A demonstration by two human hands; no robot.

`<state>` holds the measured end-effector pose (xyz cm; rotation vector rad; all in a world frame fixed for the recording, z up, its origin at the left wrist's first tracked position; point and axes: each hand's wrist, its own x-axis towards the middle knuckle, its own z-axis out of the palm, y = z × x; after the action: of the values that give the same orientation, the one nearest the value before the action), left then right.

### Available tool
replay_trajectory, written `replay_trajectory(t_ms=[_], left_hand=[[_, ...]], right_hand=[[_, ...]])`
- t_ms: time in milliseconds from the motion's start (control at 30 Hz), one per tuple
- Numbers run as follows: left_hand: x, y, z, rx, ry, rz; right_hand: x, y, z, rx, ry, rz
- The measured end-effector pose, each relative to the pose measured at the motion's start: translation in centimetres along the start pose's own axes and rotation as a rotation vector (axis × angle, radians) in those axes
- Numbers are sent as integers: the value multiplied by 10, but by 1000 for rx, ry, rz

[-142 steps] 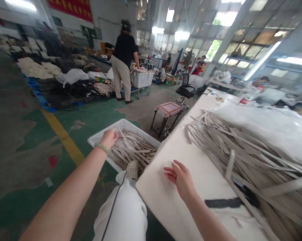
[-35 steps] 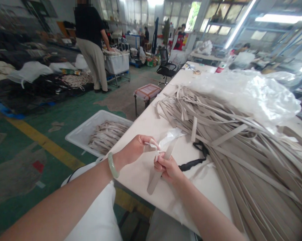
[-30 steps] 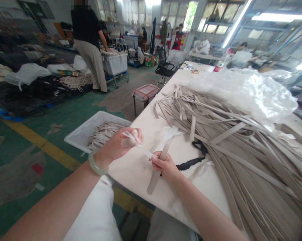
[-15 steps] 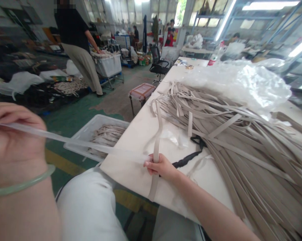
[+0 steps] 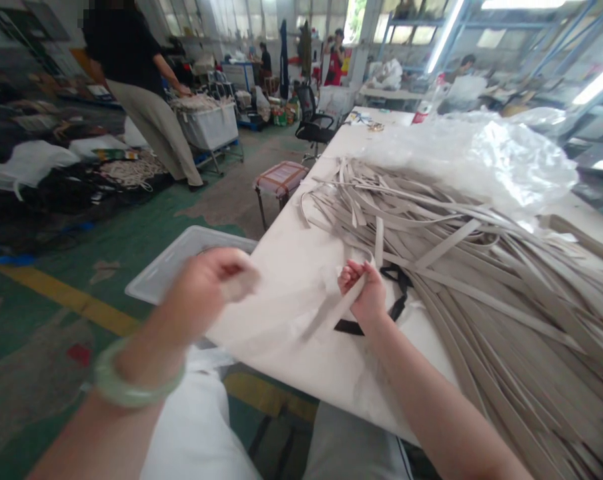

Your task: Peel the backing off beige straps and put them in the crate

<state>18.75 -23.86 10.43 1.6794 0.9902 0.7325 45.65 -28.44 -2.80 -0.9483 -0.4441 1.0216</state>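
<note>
My right hand (image 5: pixel 365 293) is closed around a flat grey-beige strap (image 5: pixel 344 305), whose blurred lower end hangs toward the near edge of the white table (image 5: pixel 281 263). My left hand (image 5: pixel 219 277), with a pale green bangle (image 5: pixel 136 373) on the wrist, is over the table's left corner. Motion smears its fingers, and what they hold cannot be made out. Beside my right hand a black strip (image 5: pixel 399 303) lies on the tabletop. To the right spreads a large heap of similar straps (image 5: pixel 461 267).
Crumpled clear plastic (image 5: pixel 506 160) covers the table behind the heap. A pale plastic bin (image 5: pixel 156 267) stands below the left edge, partly hidden by my left arm. Farther off are a strapped box (image 5: pixel 281 179), a black chair (image 5: pixel 312 127) and a person (image 5: pixel 141 93) beside a white tub (image 5: pixel 211 127).
My left hand has swung from the far left toward the table. The translucent strip stretched between my hands no longer shows clearly. My right hand has moved right and up with the strap, now slanted.
</note>
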Motion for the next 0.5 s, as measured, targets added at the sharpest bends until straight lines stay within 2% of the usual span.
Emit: replay_trajectory(t_ms=[100, 133, 200, 300, 500], left_hand=[[10, -33, 59, 163, -325, 6], [12, -44, 73, 181, -354, -7], [15, -61, 88, 166, -340, -48], [16, -72, 89, 65, -307, -122], [15, -66, 80, -37, -331, -195]], right_hand=[[7, -8, -7, -29, -28, 18], [8, -9, -9, -48, -38, 26], [8, -9, -11, -75, -50, 30], [9, -11, -14, -73, -33, -12], [11, -22, -17, -161, 64, -150]])
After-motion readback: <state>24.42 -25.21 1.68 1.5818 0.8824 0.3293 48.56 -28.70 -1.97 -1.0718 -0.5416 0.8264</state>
